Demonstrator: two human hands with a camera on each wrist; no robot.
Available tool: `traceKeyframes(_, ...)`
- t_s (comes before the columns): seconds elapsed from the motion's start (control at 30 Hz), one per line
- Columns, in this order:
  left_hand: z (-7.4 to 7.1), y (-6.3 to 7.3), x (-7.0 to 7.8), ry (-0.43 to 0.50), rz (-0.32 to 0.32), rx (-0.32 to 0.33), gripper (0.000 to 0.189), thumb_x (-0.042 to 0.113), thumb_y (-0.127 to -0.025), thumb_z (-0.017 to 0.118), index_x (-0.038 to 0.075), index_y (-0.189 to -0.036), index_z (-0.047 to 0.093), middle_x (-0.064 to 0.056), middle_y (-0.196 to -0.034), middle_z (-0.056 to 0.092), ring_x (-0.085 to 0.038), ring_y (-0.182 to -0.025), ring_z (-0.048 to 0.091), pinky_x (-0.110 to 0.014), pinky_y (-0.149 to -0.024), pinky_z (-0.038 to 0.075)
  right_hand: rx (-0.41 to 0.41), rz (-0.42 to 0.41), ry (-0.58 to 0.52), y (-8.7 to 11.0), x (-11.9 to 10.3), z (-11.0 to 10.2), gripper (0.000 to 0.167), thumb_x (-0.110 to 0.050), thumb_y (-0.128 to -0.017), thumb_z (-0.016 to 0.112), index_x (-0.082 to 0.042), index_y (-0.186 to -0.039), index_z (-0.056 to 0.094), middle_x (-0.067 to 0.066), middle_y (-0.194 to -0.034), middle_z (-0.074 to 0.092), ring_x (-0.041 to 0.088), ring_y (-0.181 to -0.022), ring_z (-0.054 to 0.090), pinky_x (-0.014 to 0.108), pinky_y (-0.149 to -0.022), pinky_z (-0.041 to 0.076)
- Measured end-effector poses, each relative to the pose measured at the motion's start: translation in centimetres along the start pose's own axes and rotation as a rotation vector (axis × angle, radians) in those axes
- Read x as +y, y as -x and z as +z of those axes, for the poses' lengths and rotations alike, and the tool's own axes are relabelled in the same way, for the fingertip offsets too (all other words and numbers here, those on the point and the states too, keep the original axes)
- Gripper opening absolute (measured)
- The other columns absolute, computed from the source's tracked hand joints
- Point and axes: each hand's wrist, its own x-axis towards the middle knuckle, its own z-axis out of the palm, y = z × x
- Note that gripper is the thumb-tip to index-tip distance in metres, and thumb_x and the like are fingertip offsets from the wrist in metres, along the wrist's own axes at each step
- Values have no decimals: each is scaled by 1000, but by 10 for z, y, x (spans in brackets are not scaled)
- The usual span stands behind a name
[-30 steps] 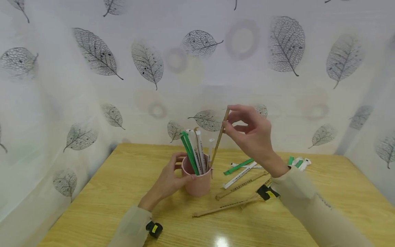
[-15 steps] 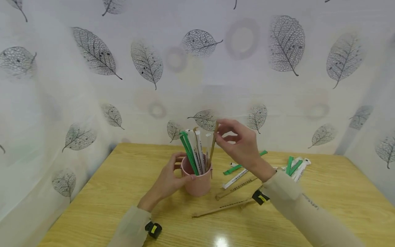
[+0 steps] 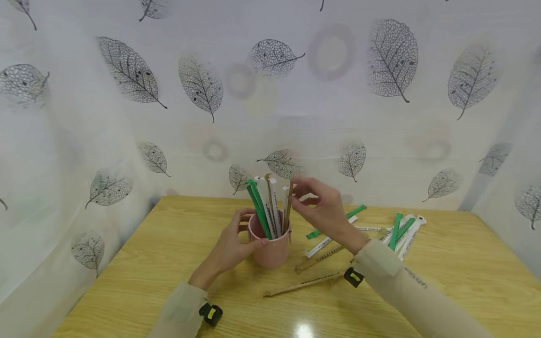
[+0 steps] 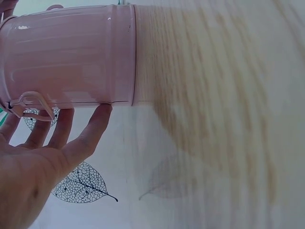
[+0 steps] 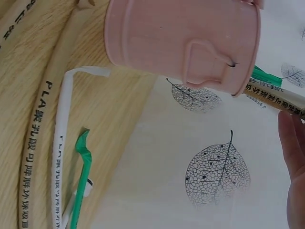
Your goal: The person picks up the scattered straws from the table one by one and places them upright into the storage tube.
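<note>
A pink bucket-like cup (image 3: 270, 256) with small side handles stands upright on the table, holding several paper-wrapped drinking straws in green (image 3: 260, 211), white and brown. My left hand (image 3: 231, 246) grips the cup from its left side, thumb near the front rim; in the left wrist view its fingers (image 4: 88, 136) touch the cup wall. Over the cup's right rim, my right hand (image 3: 323, 206) pinches a brown wrapped straw (image 3: 289, 209) near its top. The straw's lower part is inside the cup, its end hidden. Printing shows on this brown straw (image 5: 274, 98) in the right wrist view.
Loose wrapped straws lie right of the cup: a brown one (image 3: 302, 285) in front, another brown one (image 3: 321, 259), a white one (image 3: 318, 248) and a green one (image 3: 314, 233). A pile with green straws (image 3: 396, 230) lies farther right. Leaf-patterned cloth (image 3: 279, 117) hangs behind the table (image 3: 139, 277).
My right hand has moved left and down, lowering the brown straw into the cup's right side and bringing it more upright. The left hand and cup have stayed in place.
</note>
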Motion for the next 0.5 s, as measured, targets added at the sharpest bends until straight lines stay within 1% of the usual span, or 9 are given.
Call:
traceKeyframes(0.13,0,0,1,1,1,-1,74,32,-88,80,23,-148,39,-14,-145,52,-37,-129,57,-51,-103,54,-25,10,-4,4,2,3,43,18,-81,72,5,-122,64,15,-91,73,17,-81,72,27,-65,63)
traceKeyframes(0.23,0,0,2,-3,-5,-1,73,31,-87,80,23,-148,39,-13,-145,52,-36,-129,57,-51,-104,53,-42,30,0,6,3,4,46,18,-80,72,3,-123,65,15,-92,74,14,-82,73,27,-65,64)
traceKeyframes(0.33,0,0,2,-3,-5,-2,73,31,-87,80,23,-148,39,-14,-144,53,-37,-129,57,-51,-103,54,-62,53,6,9,4,5,45,15,-82,72,-1,-124,65,13,-94,74,17,-82,73,27,-65,64)
traceKeyframes(0.47,0,0,2,-4,-2,-3,73,31,-88,80,23,-148,39,-14,-144,53,-37,-129,58,-51,-103,54,-80,68,14,12,5,3,44,11,-85,72,-3,-126,65,12,-96,75,23,-82,74,26,-67,64)
traceKeyframes(0.5,0,0,2,-6,-4,-1,73,31,-87,80,23,-148,40,-14,-144,53,-37,-128,58,-51,-103,54,-84,68,22,13,5,2,45,10,-86,72,-3,-128,65,11,-96,75,22,-83,74,26,-67,64)
